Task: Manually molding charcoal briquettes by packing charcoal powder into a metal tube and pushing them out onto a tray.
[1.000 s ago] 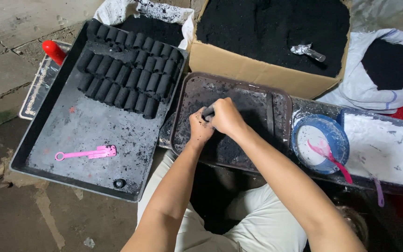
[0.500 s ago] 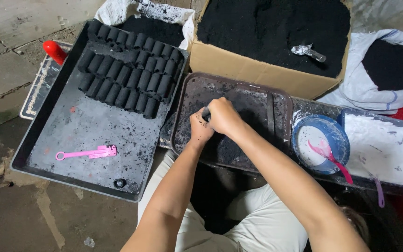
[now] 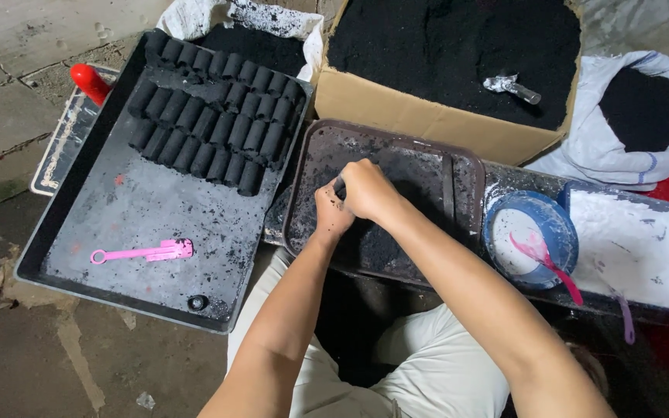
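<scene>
On concrete floor (image 3: 9, 93): trays (image 3: 118, 232), soot.

Bare forearms, pale beige trousers

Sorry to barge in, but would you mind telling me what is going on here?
A seated person has both hands together over a brown tray of black powder, the left hand and right hand gripping a small dark piece between them. To their left, a big black tray holds rows of black cylinders and a pink tool. A cardboard box of black powder stands behind.
</scene>
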